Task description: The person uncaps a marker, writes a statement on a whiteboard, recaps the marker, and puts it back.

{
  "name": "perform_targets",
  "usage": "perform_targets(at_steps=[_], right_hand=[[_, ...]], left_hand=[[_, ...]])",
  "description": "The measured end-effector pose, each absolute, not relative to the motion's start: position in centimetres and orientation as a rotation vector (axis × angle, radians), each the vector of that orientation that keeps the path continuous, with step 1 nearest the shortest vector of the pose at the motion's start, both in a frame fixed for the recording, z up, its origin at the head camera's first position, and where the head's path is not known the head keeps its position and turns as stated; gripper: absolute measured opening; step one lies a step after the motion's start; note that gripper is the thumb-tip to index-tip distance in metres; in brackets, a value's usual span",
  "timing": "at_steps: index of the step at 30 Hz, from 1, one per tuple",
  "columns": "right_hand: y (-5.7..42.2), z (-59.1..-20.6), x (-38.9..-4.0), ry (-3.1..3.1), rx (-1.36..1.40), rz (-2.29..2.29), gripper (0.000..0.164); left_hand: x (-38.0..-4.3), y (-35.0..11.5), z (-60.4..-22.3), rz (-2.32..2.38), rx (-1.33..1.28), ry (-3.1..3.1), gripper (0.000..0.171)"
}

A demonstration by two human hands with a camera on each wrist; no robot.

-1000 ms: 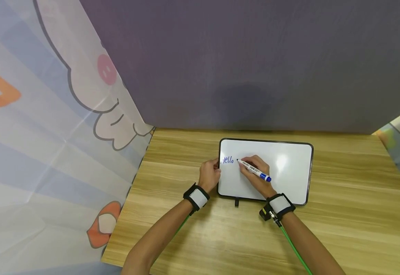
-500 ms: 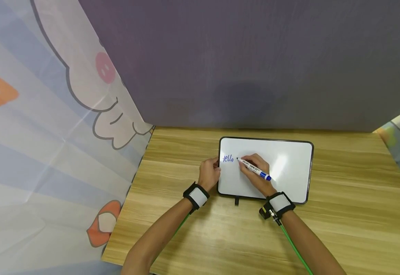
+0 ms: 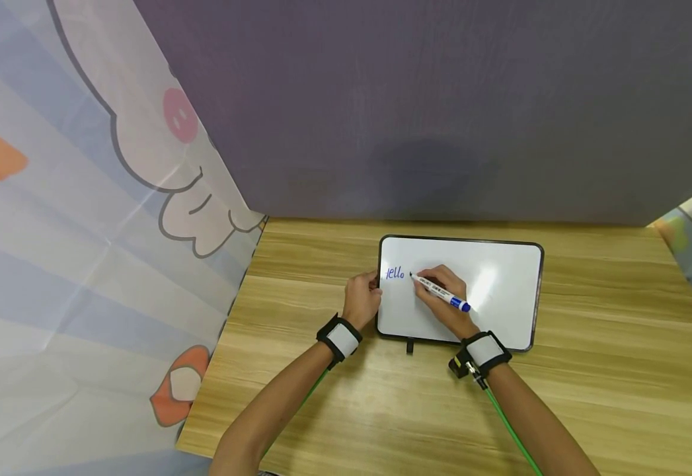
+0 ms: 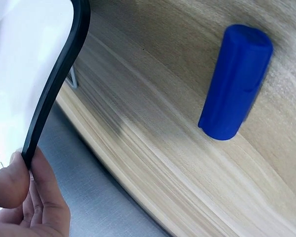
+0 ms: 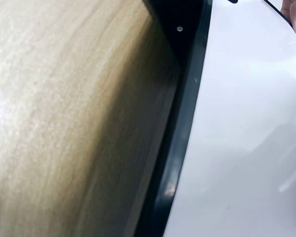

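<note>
A small whiteboard (image 3: 500, 291) with a black frame stands tilted on the wooden table, blue handwriting (image 3: 394, 272) reading roughly "Hello" at its left. My left hand (image 3: 361, 301) pinches the board's left edge, thumb on the white face and fingers behind the frame, as the left wrist view shows. In my right hand (image 3: 443, 294) is a white marker (image 3: 437, 291) with a blue end, held in a writing grip. Its dark tip is right at the board, just right of the writing. The right wrist view shows the board's lower frame (image 5: 180, 133) but not the marker.
On the wooden table (image 3: 607, 330) lies a blue marker cap (image 4: 237, 81), seen in the left wrist view near the left hand. A black support foot (image 3: 410, 346) sticks out under the board. Behind rises a grey panel (image 3: 441, 119); a printed cartoon sheet (image 3: 102, 297) hangs at left.
The view has shifted slightly, so the board sits a little higher in frame. Both hands keep their holds, the marker tip stays near the same spot, and the writing looks the same.
</note>
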State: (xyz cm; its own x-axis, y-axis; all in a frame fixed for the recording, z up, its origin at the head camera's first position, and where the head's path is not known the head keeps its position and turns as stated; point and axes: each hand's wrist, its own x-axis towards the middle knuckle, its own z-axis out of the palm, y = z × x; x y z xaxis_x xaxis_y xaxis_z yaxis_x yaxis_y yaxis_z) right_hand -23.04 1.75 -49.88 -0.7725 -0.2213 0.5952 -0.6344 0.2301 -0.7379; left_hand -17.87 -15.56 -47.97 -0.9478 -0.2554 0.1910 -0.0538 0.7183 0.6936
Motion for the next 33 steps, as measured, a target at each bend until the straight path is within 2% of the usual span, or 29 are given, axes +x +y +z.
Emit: perform_targets(at_steps=[18, 33], right_hand=[[2.1, -50.8, -23.7, -2.125, 0.786, 1.599, 0.012], [1.6, -48.0, -22.2, -2.109, 0.761, 1.605, 0.013]], left_hand=[[-18.0, -15.5, -48.1, -1.080, 0.259, -2.647, 0.036], [-18.0, -15.6, -48.1, -1.072, 0.240, -2.646, 0.034]])
